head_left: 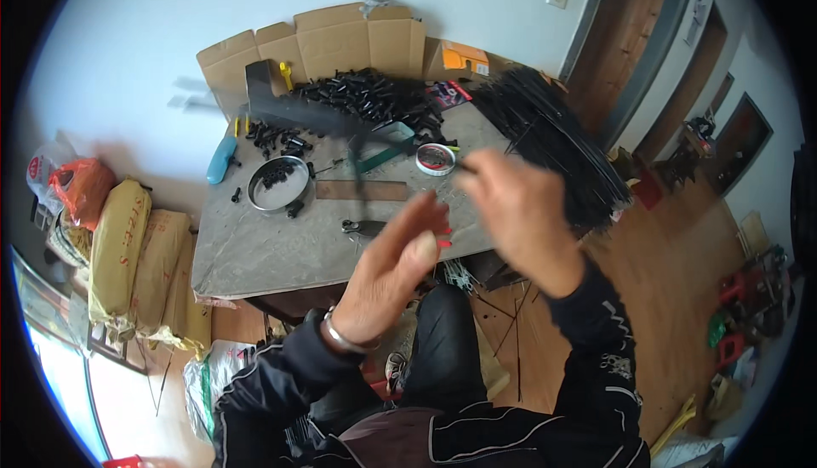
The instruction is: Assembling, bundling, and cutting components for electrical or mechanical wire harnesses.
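My left hand [383, 285], a metal bangle at its wrist, is raised over the front edge of the table with its fingers stretched out. Behind it lies a pair of pliers [366, 228] with red showing at the handle ends. My right hand [523, 217] is up to the right, blurred, its fingers curled; something small and dark seems to be at its fingertips. A long dark thing [298, 115], smeared by motion, crosses above the table; its kind and what bears it cannot be told. A round tin [436, 159] of small parts stands near my right hand.
On the grey table [247, 251] are a heap of black plastic parts [366, 94], a round metal dish [265, 204], a flat brown strip [362, 191] and a blue-handled tool [223, 159]. A bundle of thin black rods [553, 140] covers the right side. Cardboard [340, 42] stands behind.
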Motion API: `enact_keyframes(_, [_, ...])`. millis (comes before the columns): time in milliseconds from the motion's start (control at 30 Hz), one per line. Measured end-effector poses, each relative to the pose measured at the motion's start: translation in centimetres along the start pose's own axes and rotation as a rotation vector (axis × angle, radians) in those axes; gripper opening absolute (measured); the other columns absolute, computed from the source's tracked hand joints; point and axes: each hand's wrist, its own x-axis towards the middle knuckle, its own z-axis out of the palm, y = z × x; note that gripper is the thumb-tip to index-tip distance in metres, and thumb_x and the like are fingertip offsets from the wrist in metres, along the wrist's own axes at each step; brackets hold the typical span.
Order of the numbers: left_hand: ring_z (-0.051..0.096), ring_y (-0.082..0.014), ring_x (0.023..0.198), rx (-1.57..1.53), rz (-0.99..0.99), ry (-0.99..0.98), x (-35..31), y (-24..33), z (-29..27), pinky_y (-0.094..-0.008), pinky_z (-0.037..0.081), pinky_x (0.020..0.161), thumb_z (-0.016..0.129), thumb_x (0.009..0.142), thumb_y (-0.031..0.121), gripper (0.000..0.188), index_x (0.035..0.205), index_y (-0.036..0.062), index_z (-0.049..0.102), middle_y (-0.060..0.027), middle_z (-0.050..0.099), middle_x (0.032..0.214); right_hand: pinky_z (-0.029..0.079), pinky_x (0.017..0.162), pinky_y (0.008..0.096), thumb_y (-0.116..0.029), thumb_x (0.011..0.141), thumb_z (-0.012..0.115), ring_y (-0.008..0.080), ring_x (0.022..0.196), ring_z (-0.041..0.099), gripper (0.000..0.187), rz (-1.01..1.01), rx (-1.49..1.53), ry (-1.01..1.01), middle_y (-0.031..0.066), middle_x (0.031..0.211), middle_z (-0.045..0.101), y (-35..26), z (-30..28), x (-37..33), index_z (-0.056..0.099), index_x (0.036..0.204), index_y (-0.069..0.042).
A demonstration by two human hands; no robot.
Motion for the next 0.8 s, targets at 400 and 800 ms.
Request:
enact_keyframes(400, [0.032,-0.009,0.054,-0.343,0.123,0.579,-1.9,6.4,-8.4,-0.0256,0.03,0.05,0.04,0.103,0.04,0.039,0.107,0.0027,0.053,0.0027,0.035,0.068,0.045,0.087,0.0329,-0.022,0.087,0.069,0.015,0.103,0.058,0.031,0.525,0.951,-0.51,0.0053,0.106,0.063,-0.1,14.4,-7.2,0.059,0.11,-0.004])
enact_keyframes(800, [0.059,-0.0169,0.078,0.065,-0.154,0.404,-4.1,6.2,-10.1,-0.0303,0.048,0.074,0.046,0.101,0.021,0.039,0.129,-0.0071,0.048,-0.0064,0.058,0.087,0.038,0.09,0.0417,-0.015,0.076,0.07,0.0268,0.106,0.055,0.037,0.144,0.09,-0.25,0.0048,0.112,0.062,5.9,15.9,-11.5,0.06,0.112,-0.012])
